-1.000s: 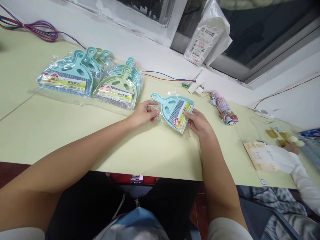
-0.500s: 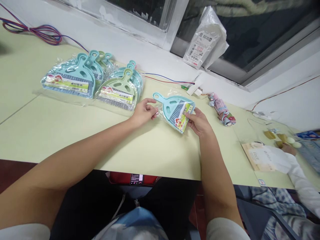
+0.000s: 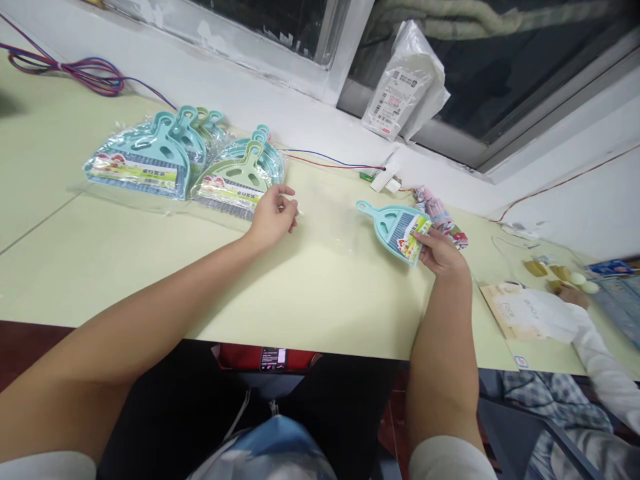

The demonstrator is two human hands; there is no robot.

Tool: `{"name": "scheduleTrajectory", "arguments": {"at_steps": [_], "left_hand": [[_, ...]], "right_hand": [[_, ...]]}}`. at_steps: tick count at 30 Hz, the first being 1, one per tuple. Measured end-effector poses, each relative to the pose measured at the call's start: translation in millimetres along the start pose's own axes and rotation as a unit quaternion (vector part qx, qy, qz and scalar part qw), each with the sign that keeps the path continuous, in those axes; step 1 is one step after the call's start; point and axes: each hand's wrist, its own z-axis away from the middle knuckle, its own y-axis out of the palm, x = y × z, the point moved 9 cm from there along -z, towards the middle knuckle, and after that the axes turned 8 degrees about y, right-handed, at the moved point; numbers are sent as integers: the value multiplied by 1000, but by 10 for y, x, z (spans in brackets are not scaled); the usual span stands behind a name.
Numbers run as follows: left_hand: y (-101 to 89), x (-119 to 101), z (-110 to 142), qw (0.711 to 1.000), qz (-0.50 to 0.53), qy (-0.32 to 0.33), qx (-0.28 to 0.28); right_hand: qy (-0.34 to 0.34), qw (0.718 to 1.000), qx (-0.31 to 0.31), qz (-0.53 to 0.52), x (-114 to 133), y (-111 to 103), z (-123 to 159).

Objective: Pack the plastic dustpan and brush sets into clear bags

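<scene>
My right hand [image 3: 443, 253] is closed on the label end of a small light-blue dustpan-and-brush set [image 3: 390, 225], held just above the pale green table [image 3: 310, 300], with its handle pointing left. My left hand [image 3: 273, 215] hovers by the packed stacks with its fingers pinched on a clear plastic bag [image 3: 333, 235], which lies limp on the table between my hands. The set looks to be out of the bag.
Two stacks of bagged dustpan sets lie at the back left, one blue [image 3: 140, 160], one green-topped [image 3: 235, 181]. A patterned fabric bundle [image 3: 445, 219], wires [image 3: 75, 67] and a white parcel bag [image 3: 403, 87] line the wall. Another person's white sleeve [image 3: 570, 323] rests at right.
My right hand has drawn the blue set to the right, out of the clear bag. My left hand has stayed back near the stacks, keeping hold of the bag.
</scene>
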Motion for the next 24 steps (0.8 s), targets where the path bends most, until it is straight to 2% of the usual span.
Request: {"name": "scheduleTrajectory", "arguments": {"at_steps": [2,4,7,10,12,15,18,21,24], "left_hand": [[-39,-40,-16,999,-37,14,7],[-42,-46,-16,994,-101,21,38],[90,36,60,961,-233,13,148],[268,118,208,898,-356,28,258],[339,102,279,860,-419,59,284],[438,-32,361,819,-467,144,301],[535,-115,463,787,-471,202,344],[573,-85,525,771,-471,196,381],[602,-94,552,765,-467,209,391]], "right_hand": [[-14,1000,-23,-6,5,-224,-12],[-38,998,-45,-14,46,-362,-2],[-68,996,-52,-28,120,-328,20],[-55,998,-7,-29,127,19,16],[-38,998,28,-28,110,332,27],[-20,997,61,-45,84,776,85],[-5,995,75,-72,27,1142,165],[9,991,94,-95,-69,1449,223],[24,988,109,-106,-174,1655,235]]}}
